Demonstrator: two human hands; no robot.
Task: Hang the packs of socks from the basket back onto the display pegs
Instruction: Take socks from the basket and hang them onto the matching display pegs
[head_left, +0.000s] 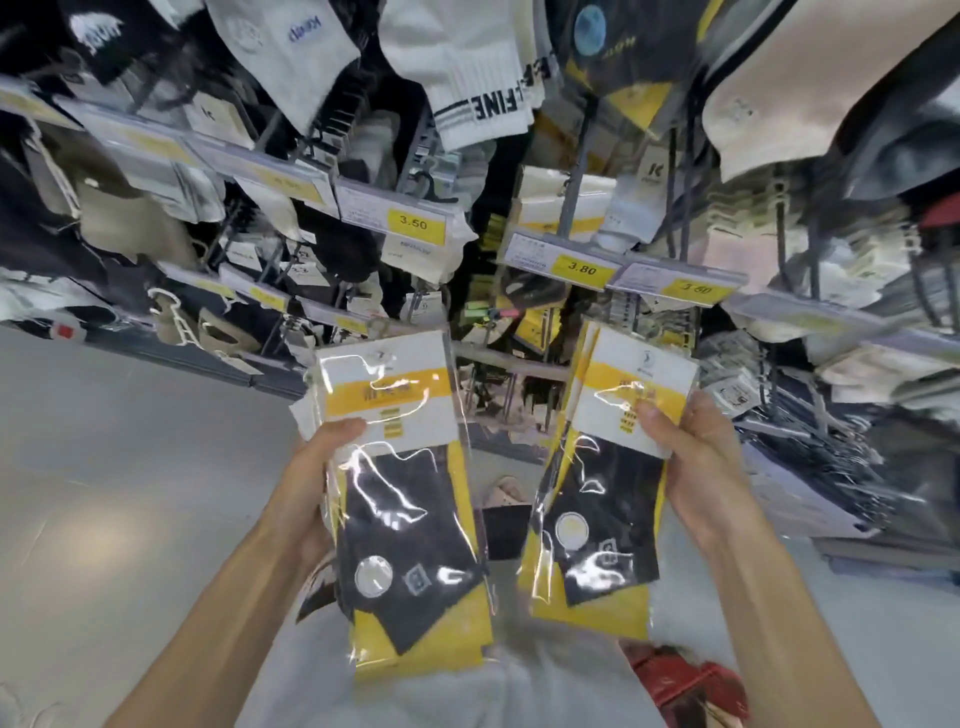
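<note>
Two packs of socks are up in front of the display, one in each hand: the left pack (400, 499) sits just left of the 3.80 price tag (582, 270) and well below it, and the right pack (602, 499) hangs almost straight beneath that tag. Both are clear bags with a white and yellow header card over dark socks on yellow backing. The step in hand looks like matching these packs to their peg, and it would go best one pack at a time, with the hole in the header lined up squarely with the peg's tip before the pack is slid on. The matching yellow-carded packs (535, 325) hang just below the tag, a likely home. The left hand (317, 478) grips its pack from the left edge, thumb clamped across the card, forearm rising from lower left. The right hand (701, 467) pinches its pack at the right edge, thumb pressed on the card. A red basket (685, 686) shows far below the tag.
</note>
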